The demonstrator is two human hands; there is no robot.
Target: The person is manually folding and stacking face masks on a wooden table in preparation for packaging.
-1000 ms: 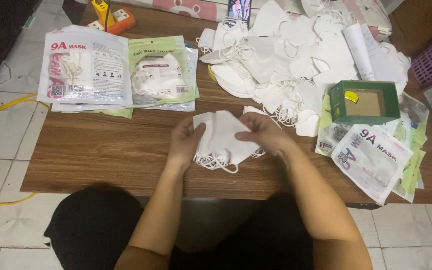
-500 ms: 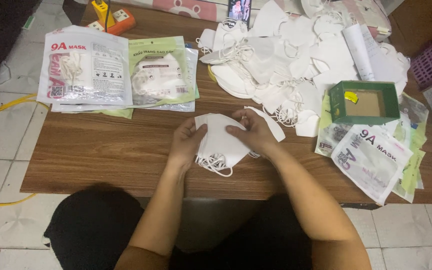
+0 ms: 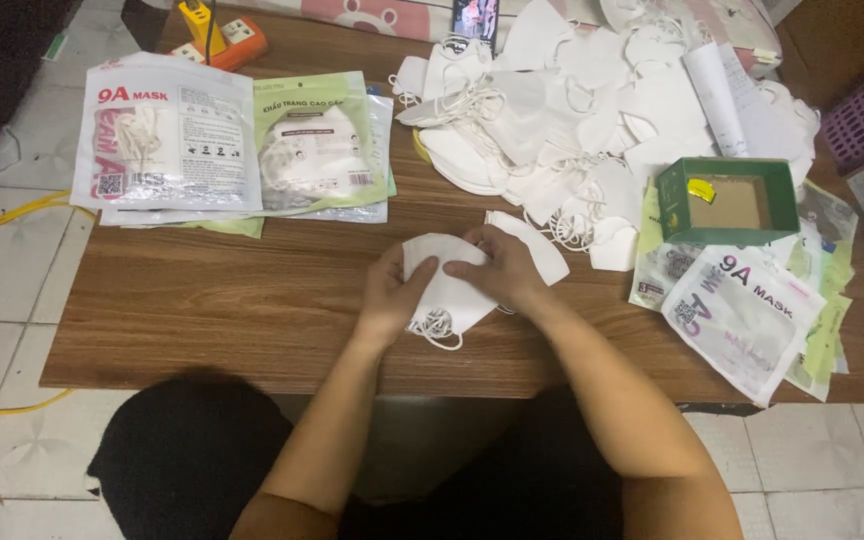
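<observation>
Both my hands hold a folded white face mask (image 3: 449,292) just above the near middle of the wooden table (image 3: 252,300). My left hand (image 3: 392,295) grips its left side and my right hand (image 3: 497,270) presses on its top right. The ear loops dangle below the mask at its lower edge. Another flat white mask (image 3: 542,250) lies on the table just right of my right hand.
A big heap of loose white masks (image 3: 592,110) fills the far right. A green open box (image 3: 729,200) sits beside it, with empty mask bags (image 3: 742,310) at the right edge. Filled mask bags (image 3: 167,135) lie far left. Orange devices (image 3: 222,35) and a phone (image 3: 475,18) stand at the back.
My hands have pulled the mask slightly toward me and folded it tighter; the right hand now lies over its top. Nothing else has moved.
</observation>
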